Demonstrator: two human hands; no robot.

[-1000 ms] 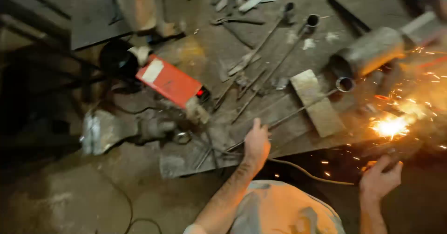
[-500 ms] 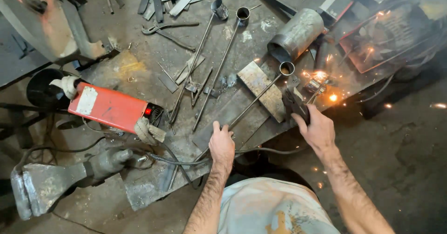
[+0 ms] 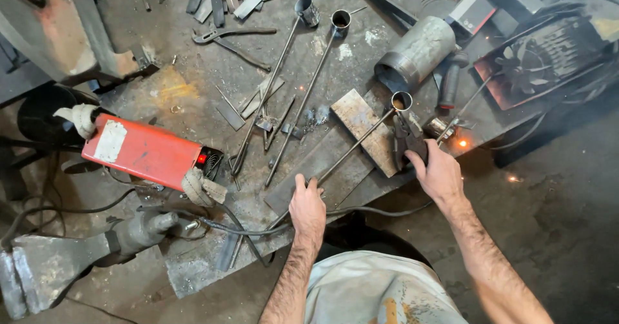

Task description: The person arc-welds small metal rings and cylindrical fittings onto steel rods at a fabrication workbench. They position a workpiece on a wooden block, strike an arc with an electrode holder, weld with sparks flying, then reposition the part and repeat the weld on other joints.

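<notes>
I saw the rod with a ring welded at its end (image 3: pixel 361 140) lying flat on the steel bench, slanting from the lower middle of the frame up to the right, its round open ring resting just below the mouth of a fat grey pipe. The rod crossed a rusty flat plate, and its near end sat under my left hand (image 3: pixel 308 209), which pressed it down. In my right hand (image 3: pixel 440 174), right of centre, I held a dark electrode holder (image 3: pixel 408 138) with its tip close beside the ring.
</notes>
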